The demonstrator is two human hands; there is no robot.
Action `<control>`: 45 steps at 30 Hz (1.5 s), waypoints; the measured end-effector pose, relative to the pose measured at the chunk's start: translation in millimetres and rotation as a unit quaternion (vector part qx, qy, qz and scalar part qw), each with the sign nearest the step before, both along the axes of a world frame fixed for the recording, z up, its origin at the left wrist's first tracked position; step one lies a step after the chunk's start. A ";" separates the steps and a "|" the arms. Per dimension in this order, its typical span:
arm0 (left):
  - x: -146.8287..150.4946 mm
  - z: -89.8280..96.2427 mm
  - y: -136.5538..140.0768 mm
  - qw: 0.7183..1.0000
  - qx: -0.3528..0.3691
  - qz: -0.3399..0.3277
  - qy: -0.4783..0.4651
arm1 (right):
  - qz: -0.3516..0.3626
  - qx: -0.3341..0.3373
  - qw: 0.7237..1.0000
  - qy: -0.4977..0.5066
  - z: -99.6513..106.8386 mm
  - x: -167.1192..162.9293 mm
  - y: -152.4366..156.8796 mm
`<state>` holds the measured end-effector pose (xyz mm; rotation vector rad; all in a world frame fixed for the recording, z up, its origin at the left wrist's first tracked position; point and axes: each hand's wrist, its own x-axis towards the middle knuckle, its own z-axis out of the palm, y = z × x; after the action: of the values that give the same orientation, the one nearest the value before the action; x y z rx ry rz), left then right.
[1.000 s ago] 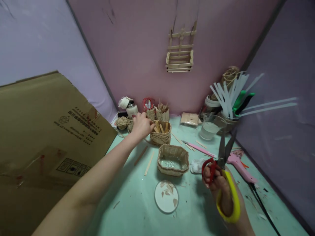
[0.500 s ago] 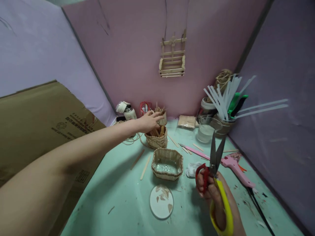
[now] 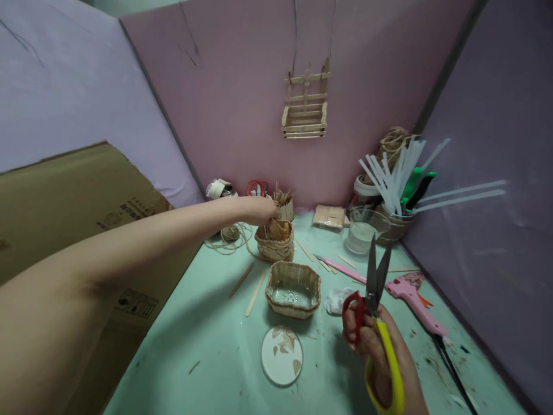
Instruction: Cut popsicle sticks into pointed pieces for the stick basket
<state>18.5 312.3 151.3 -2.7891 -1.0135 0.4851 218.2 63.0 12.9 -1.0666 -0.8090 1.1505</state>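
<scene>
My left hand point(image 3: 262, 211) reaches down over a small bark-textured basket point(image 3: 275, 249) at the back, which holds brown wooden pieces point(image 3: 280, 230). Its fingers are bent down and mostly hidden, so whether they grip a piece does not show. My right hand point(image 3: 380, 346), front right, is wrapped through the handles of scissors point(image 3: 375, 300), one loop red and one yellow. Their blades point up and stand slightly apart. Between the hands sits an eight-sided basket point(image 3: 294, 290) with a clear bottom. A white round disc point(image 3: 282, 355) bearing brown chips lies in front of it.
A pink glue gun point(image 3: 417, 305) with a black cord lies at right. Wooden sticks point(image 3: 256, 294) lie about the green table. Behind are a clear cup point(image 3: 362, 233), white glue sticks point(image 3: 391, 181) and twine point(image 3: 230, 233). A cardboard box point(image 3: 56, 213) stands left.
My left hand has turned downward and its fingers have dipped into the basket of wooden pieces. My right hand still holds the scissors, nearly in the same place.
</scene>
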 end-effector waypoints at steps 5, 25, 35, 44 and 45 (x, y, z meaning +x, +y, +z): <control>-0.2 13.5 -6.7 0.998 -0.044 0.041 -0.005 | 0.003 -0.023 1.000 -0.009 -2.5 -1.3 1.9; -34.9 -18.7 -0.1 0.953 -0.118 0.168 -0.221 | 0.031 -0.018 0.998 -0.058 -11.3 1.7 -0.5; -39.3 -12.8 -13.2 0.921 -0.204 0.187 -0.275 | 0.021 -0.037 0.997 -0.057 -10.3 0.1 -0.4; -8.7 -15.2 -18.5 0.964 -0.151 0.066 -0.208 | 0.024 -0.026 0.996 -0.078 -8.5 -1.7 0.5; -3.4 -18.4 -18.3 0.967 -0.159 0.042 -0.197 | 0.016 -0.029 0.997 -0.073 -7.5 -2.7 0.5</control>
<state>15.1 294.0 133.0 -3.2250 -1.2303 0.1045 215.5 63.5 5.4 -1.2010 -0.9148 1.1384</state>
